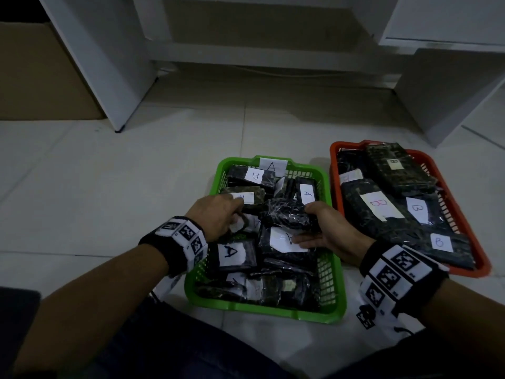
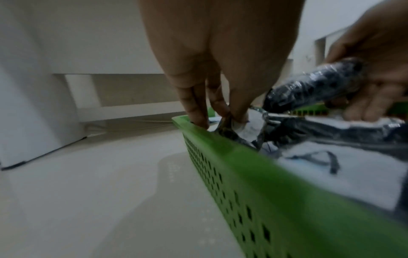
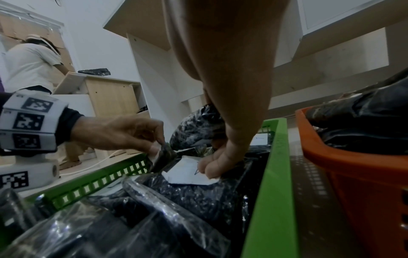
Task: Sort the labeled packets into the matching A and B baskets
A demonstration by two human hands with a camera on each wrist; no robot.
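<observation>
The green basket (image 1: 336, 272) with an A tag holds several dark plastic-wrapped packets with white A labels. The orange basket (image 1: 464, 220) to its right holds packets labelled B. My left hand (image 1: 218, 217) reaches into the green basket and pinches the edge of a small packet (image 2: 229, 129) near the left wall. My right hand (image 1: 325, 228) grips a dark crinkled packet (image 1: 287, 216) between thumb and fingers, its lower fingers resting on a packet with a white A label (image 1: 284, 240). The held packet's label is hidden.
White cabinet panels (image 1: 109, 64) stand on the tiled floor behind the baskets, with a cardboard box (image 1: 32, 72) at far left. Another person (image 3: 30, 66) stands at a wooden desk in the right wrist view. My dark-clothed legs (image 1: 164, 351) lie just before the green basket.
</observation>
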